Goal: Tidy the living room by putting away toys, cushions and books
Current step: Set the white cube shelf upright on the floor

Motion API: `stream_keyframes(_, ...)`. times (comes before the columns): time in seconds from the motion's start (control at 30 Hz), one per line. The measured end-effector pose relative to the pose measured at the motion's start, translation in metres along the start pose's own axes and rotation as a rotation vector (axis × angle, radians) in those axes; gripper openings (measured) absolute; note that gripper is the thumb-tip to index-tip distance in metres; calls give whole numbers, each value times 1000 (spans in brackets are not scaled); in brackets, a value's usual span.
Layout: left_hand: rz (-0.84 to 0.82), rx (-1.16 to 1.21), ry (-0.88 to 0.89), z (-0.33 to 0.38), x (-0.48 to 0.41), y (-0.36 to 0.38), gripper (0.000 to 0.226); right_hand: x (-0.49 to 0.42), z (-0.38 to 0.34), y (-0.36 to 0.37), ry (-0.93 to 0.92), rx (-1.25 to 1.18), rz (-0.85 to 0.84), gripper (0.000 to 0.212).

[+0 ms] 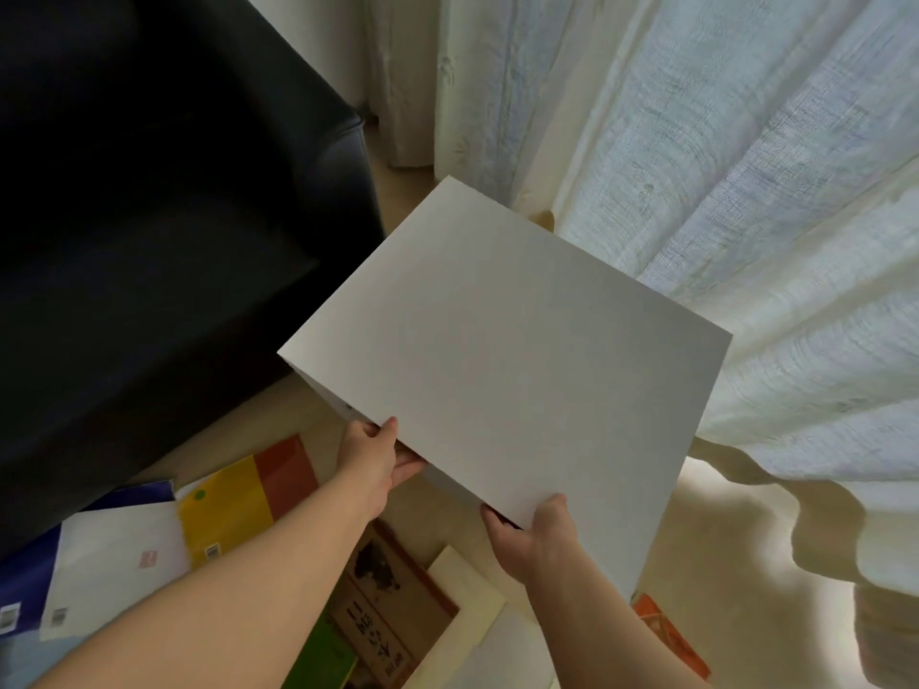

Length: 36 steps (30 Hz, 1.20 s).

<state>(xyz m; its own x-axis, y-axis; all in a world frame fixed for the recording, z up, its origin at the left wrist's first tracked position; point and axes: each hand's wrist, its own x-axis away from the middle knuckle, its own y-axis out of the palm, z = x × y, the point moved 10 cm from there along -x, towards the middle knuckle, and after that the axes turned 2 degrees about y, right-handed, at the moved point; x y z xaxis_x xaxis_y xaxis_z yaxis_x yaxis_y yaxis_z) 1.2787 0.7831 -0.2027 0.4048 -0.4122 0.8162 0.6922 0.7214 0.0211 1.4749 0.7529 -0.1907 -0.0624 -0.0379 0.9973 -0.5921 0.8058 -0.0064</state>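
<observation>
A large, plain white rectangular book (507, 370) hangs tilted in the air just right of the black leather sofa (149, 216), above scattered colourful books (233, 509) on the floor in front of that sofa. The left hand (375, 460) and right hand (539, 534) each pinch its near edge, thumb on top and fingers beneath. It looks stiff, smooth and probably weighty, so gripping opposite edges would likely steady it better.

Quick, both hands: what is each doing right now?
Left hand: grips the near-left edge of the white box, thumb on top.
Right hand: grips the box's near edge, thumb on top.
</observation>
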Motion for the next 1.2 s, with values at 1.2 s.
stream_keyframes(1.2, 51, 137, 55, 123, -100, 222, 29, -20, -204, 230, -59, 290, -220, 41)
